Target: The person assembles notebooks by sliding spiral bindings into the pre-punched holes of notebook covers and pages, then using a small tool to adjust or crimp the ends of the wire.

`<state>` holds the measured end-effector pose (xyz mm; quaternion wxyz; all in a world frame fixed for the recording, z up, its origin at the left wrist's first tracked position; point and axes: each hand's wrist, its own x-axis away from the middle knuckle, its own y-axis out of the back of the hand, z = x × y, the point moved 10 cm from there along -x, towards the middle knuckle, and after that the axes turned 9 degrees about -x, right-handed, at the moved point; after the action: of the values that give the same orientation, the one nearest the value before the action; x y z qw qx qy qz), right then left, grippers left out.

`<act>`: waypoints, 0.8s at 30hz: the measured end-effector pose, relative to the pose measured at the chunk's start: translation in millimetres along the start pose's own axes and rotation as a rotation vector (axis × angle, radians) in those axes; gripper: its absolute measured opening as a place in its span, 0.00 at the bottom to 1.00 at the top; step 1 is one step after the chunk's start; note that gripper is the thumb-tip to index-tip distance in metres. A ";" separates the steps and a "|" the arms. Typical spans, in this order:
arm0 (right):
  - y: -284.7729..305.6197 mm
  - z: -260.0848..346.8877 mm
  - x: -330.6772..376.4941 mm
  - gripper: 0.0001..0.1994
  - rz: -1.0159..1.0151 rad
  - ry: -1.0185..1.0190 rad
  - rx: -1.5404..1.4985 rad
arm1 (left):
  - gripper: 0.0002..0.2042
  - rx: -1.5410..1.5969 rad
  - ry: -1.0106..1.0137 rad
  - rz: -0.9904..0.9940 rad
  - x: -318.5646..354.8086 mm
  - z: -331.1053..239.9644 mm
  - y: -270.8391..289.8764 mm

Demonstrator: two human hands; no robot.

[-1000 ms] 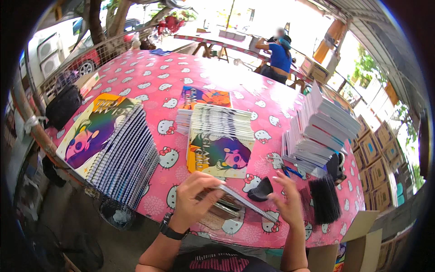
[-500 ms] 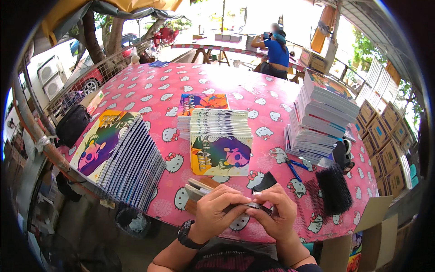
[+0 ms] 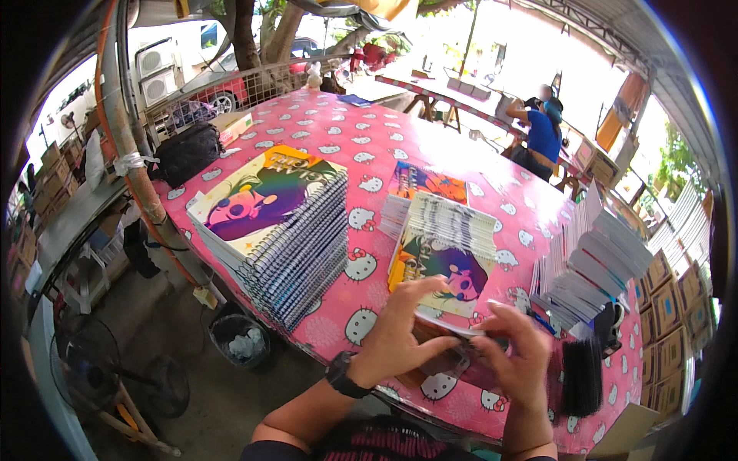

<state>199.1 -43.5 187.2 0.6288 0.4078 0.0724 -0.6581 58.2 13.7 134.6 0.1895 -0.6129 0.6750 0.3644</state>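
Here, left fingers (image 3: 419,292), right fingers (image 3: 513,319) pinching a notebook (image 3: 450,326), bold lettering (image 3: 290,161) on stacked covers (image 3: 269,196)

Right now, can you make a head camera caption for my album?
Left hand and right hand handle a white-edged book over a pink table, near stacked spiral notebooks.

Pink tablecloth (image 3: 377,293) with white cat faces (image 3: 360,265), yellow-and-purple notebook cover (image 3: 453,273)

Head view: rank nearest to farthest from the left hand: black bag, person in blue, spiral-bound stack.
From the left hand:
1. Spiral-bound stack, to its left.
2. Black bag, table's left edge.
3. Person in blue, beyond this table.
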 end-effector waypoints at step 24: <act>-242.7 -114.9 -216.2 0.17 0.097 -0.068 -0.744 | 0.13 0.101 0.284 -0.707 -10.7 170.3 343.3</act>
<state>8.5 240.7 146.1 0.7666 0.1321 0.2661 -0.5693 -303.9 138.6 118.5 0.2380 -0.8423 0.4585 0.1542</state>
